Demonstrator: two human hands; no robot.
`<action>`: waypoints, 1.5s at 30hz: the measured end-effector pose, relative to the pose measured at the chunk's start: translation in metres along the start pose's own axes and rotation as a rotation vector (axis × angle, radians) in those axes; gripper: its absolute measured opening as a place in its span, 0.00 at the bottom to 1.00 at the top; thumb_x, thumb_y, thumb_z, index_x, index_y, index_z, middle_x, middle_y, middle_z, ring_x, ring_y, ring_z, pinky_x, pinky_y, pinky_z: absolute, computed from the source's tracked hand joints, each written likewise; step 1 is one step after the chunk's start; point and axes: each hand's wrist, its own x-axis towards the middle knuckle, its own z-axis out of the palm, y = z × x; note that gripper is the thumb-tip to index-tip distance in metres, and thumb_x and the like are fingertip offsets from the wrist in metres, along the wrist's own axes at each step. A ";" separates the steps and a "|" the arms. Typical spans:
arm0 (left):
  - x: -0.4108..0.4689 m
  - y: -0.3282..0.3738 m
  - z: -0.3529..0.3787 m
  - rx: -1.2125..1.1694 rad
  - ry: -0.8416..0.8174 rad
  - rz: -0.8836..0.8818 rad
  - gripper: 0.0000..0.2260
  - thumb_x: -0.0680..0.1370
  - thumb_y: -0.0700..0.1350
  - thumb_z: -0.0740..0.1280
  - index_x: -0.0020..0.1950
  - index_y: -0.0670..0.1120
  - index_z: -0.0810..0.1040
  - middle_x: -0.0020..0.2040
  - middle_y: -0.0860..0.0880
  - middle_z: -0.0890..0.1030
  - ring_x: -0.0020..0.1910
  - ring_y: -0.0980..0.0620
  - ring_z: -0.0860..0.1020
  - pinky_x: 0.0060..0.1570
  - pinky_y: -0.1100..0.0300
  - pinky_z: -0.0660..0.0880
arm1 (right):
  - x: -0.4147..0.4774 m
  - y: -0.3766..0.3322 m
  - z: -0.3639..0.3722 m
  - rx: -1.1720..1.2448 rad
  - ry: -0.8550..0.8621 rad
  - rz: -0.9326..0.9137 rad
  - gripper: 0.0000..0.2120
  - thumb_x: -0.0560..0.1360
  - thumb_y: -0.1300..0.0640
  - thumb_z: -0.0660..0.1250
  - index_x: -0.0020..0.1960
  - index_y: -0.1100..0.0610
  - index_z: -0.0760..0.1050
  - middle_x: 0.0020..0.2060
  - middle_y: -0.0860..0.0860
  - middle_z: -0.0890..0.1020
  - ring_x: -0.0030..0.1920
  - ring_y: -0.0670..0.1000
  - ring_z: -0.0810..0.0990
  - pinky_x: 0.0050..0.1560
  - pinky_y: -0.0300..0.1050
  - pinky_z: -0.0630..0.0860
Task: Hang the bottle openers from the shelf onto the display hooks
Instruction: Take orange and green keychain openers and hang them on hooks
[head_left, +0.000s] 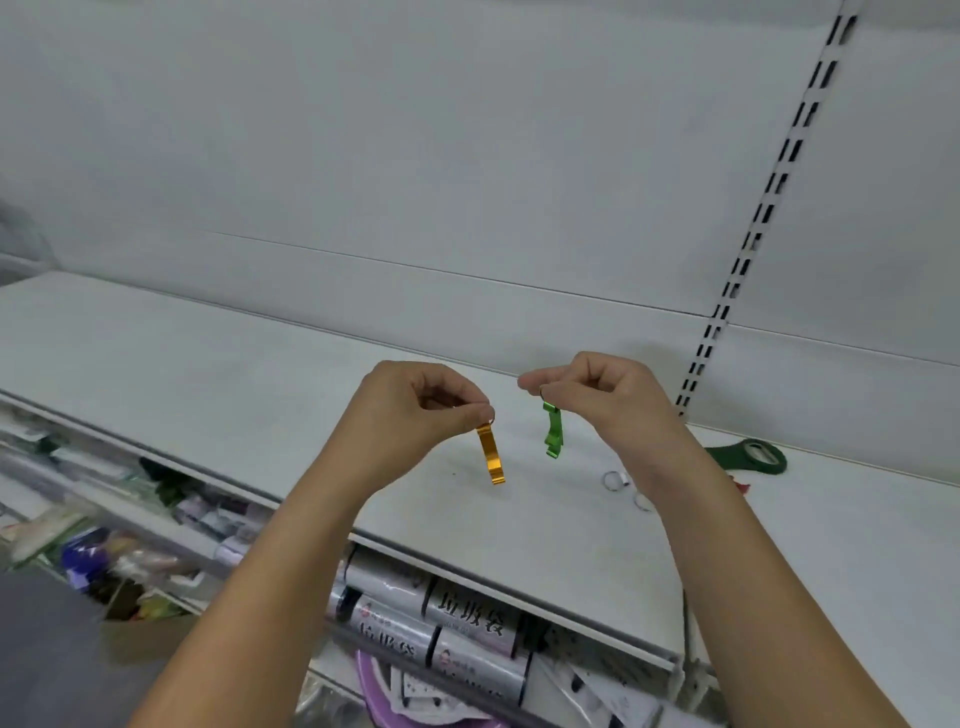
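Over the white shelf (208, 364), your two hands are raised side by side, close together but not touching. Your left hand (415, 410) pinches the top end of an orange bottle opener (491, 452) between thumb and fingertips, and the opener hangs down in front of the shelf top. Your right hand (602, 395) pinches a green bottle opener (553, 431) the same way, just right of the orange one. A third, dark green opener (753, 457) lies flat on the shelf at far right, beyond your right wrist. Two small metal rings (614, 479) lie on the shelf beside that forearm. A slotted upright (769, 208) climbs the back panel at right. Under the shelf's near edge sit labelled rolls (467, 618); the packaged goods to their left are too blurred to identify.
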 end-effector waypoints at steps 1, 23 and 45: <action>-0.005 -0.002 -0.010 0.004 0.025 -0.017 0.02 0.72 0.44 0.78 0.41 0.48 0.87 0.39 0.53 0.87 0.35 0.61 0.80 0.36 0.71 0.72 | 0.001 -0.003 0.010 0.041 -0.042 -0.005 0.07 0.75 0.66 0.69 0.39 0.64 0.74 0.46 0.51 0.88 0.50 0.47 0.86 0.49 0.33 0.78; -0.148 -0.137 -0.336 0.068 0.564 -0.199 0.02 0.73 0.45 0.77 0.44 0.49 0.87 0.37 0.49 0.87 0.38 0.48 0.86 0.41 0.51 0.84 | 0.042 -0.054 0.416 0.214 -0.474 -0.104 0.04 0.76 0.65 0.71 0.47 0.64 0.84 0.43 0.61 0.87 0.49 0.65 0.85 0.54 0.59 0.83; -0.237 -0.318 -0.623 0.042 1.057 -0.466 0.01 0.75 0.40 0.75 0.45 0.45 0.86 0.40 0.46 0.87 0.36 0.54 0.84 0.34 0.67 0.75 | 0.100 -0.076 0.846 0.279 -1.050 -0.104 0.05 0.77 0.65 0.70 0.49 0.67 0.83 0.42 0.61 0.87 0.40 0.53 0.85 0.41 0.42 0.83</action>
